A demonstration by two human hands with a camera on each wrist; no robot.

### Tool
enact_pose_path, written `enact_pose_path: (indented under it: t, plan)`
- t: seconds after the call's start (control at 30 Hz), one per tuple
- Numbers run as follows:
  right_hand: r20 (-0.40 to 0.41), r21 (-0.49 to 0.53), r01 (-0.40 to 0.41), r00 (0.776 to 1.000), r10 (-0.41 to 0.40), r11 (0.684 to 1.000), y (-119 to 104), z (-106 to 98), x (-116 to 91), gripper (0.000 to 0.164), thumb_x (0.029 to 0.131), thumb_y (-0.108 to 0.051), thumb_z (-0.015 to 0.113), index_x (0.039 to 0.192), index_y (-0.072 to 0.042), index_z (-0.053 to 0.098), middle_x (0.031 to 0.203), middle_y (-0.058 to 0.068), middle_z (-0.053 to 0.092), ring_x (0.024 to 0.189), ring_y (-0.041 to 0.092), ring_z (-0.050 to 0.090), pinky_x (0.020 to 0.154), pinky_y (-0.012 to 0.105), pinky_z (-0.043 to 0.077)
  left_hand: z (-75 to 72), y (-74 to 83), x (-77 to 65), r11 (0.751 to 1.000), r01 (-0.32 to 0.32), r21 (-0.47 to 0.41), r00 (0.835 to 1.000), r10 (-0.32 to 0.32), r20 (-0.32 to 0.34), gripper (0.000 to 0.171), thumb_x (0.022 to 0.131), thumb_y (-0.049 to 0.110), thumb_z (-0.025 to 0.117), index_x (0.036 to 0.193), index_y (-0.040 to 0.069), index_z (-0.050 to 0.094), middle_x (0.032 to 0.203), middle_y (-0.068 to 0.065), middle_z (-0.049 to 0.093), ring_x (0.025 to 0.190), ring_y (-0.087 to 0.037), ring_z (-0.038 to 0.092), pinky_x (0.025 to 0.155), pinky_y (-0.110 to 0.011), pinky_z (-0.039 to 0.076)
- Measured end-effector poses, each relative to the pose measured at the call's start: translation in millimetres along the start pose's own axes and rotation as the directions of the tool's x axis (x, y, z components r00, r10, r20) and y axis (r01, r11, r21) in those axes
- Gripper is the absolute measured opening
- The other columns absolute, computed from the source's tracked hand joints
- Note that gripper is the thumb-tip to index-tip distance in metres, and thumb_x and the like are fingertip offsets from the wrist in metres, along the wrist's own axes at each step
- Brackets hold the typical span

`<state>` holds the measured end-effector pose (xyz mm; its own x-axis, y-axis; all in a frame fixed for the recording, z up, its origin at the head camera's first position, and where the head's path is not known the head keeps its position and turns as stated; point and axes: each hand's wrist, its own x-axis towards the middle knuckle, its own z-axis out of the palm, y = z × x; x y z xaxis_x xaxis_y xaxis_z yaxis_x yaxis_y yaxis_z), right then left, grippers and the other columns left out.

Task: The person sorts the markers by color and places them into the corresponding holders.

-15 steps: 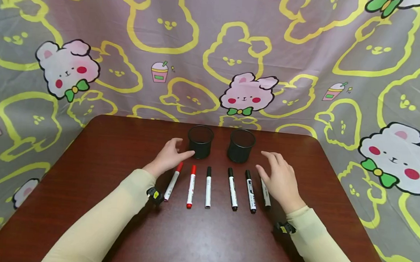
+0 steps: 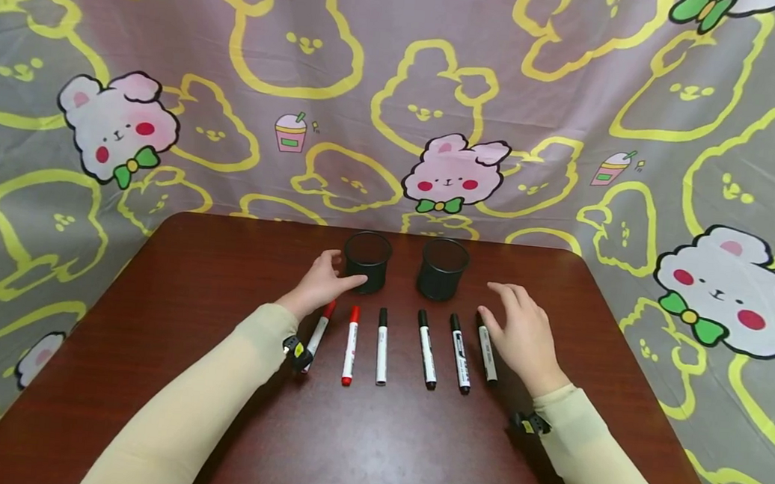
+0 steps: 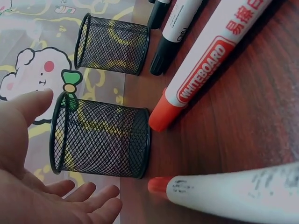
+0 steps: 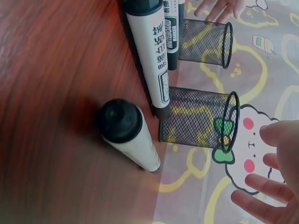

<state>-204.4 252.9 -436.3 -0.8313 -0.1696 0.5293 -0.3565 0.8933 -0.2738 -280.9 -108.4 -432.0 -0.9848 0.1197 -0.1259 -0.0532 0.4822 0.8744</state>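
Observation:
Two black mesh pen cups stand side by side toward the back of the table. My left hand (image 2: 320, 286) is at the left cup (image 2: 367, 270), its thumb across the front and fingers at the left side; fingers are spread and hold nothing. The left wrist view shows this cup (image 3: 100, 140) between thumb and fingers, contact uncertain. To the right of the right cup (image 2: 440, 279) hovers my right hand (image 2: 522, 338), fingers loosely bent, nothing held. Below the cups lie whiteboard markers: two red-capped ones, including this red marker (image 2: 350, 348), and several black-capped ones, including this black marker (image 2: 460, 356).
The markers lie in a row on the dark reddish-brown table (image 2: 373, 443). The rightmost marker (image 2: 487, 350) is near my right hand; the leftmost marker (image 2: 317, 340) is partly behind my left wrist. A patterned curtain (image 2: 338, 171) hangs behind the table.
My left hand has moved a little forward and right, closer in around the left cup. My right hand has shifted slightly right, showing more of the rightmost marker. Cups and markers stay in place.

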Motion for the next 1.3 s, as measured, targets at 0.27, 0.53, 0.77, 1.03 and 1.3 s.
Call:
enact_pose_path:
  t: [0.27, 0.53, 0.77, 1.03, 1.3]
  plan:
    - [0.020, 0.004, -0.035, 0.999, 0.035, 0.999, 6, -5, -4, 0.046, 0.096, -0.024, 0.074, 0.137, -0.007, 0.061, 0.128, 0.020, 0.063, 0.115, 0.042, 0.063, 0.092, 0.066, 0.048, 8.5, 1.2, 5.9, 1.000, -0.025, -0.012, 1.000, 0.024, -0.020, 0.091, 0.091, 0.034, 0.078, 0.156, -0.003, 0.026, 0.152, -0.026, 0.041, 0.137, -0.041, 0.050, 0.113, -0.050, 0.045]
    - [0.046, 0.005, -0.045, 0.998, 0.045, 0.999, 7, -9, -11, 0.046, 0.096, -0.023, 0.074, 0.137, -0.006, 0.061, 0.129, 0.020, 0.062, 0.116, 0.042, 0.063, 0.093, 0.066, 0.048, 13.2, -0.1, 12.4, 1.000, 0.010, 0.010, 0.999, -0.010, -0.038, 0.094, 0.089, 0.036, 0.080, 0.156, -0.003, 0.026, 0.153, -0.026, 0.039, 0.139, -0.040, 0.046, 0.115, -0.052, 0.042]
    - [0.048, 0.000, -0.043, 0.998, 0.043, 0.999, 12, -12, -17, 0.045, 0.095, -0.021, 0.075, 0.136, -0.007, 0.062, 0.127, 0.020, 0.063, 0.114, 0.042, 0.063, 0.090, 0.066, 0.048, 14.2, -1.7, 20.8, 0.999, 0.016, 0.029, 0.999, -0.014, -0.043, 0.093, 0.088, 0.038, 0.080, 0.154, -0.003, 0.029, 0.151, -0.027, 0.039, 0.140, -0.041, 0.043, 0.116, -0.053, 0.040]
    - [0.106, -0.024, -0.029, 0.994, 0.031, 0.999, 11, -11, -25, 0.045, 0.095, -0.022, 0.075, 0.135, -0.008, 0.062, 0.126, 0.018, 0.063, 0.113, 0.040, 0.064, 0.089, 0.064, 0.050, 13.9, -3.3, 27.6, 1.000, -0.011, 0.019, 0.999, 0.011, -0.030, 0.091, 0.087, 0.036, 0.082, 0.152, -0.004, 0.031, 0.150, -0.027, 0.041, 0.140, -0.040, 0.043, 0.117, -0.053, 0.039]
    - [0.173, -0.070, 0.011, 0.985, 0.002, 0.997, 8, -13, -35, 0.042, 0.095, -0.024, 0.075, 0.131, -0.008, 0.065, 0.119, 0.015, 0.066, 0.106, 0.037, 0.066, 0.085, 0.059, 0.054, 14.2, -3.6, 30.7, 0.999, -0.051, -0.001, 0.998, 0.050, -0.029, 0.089, 0.086, 0.031, 0.083, 0.152, -0.002, 0.033, 0.152, -0.024, 0.040, 0.141, -0.039, 0.042, 0.117, -0.053, 0.039]
